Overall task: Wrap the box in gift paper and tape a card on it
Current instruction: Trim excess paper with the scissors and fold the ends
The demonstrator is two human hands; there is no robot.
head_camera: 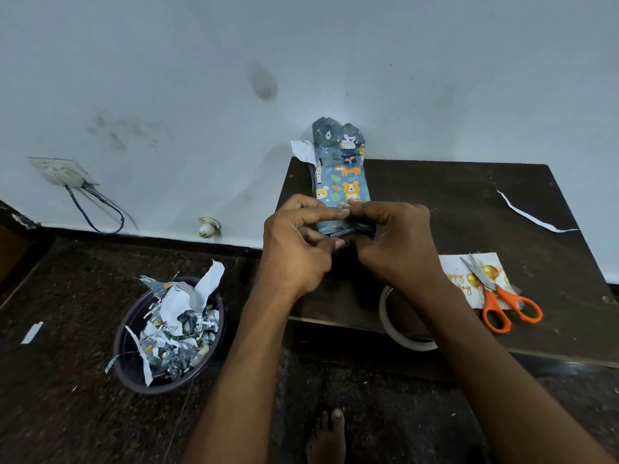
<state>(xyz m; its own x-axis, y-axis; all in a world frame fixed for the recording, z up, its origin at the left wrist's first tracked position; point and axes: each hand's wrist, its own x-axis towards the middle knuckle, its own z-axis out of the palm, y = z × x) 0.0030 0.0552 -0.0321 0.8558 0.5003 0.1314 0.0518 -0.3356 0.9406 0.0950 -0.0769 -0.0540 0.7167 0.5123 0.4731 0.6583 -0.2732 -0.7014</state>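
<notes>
Head view: wrapped box on table, near end pinched between left hand and right hand.

Both hands cover the near end of the wrapped box, so the fold there's hidden. Right forearm blocks half the tape roll; scissors cover the card's lettering.
</notes>
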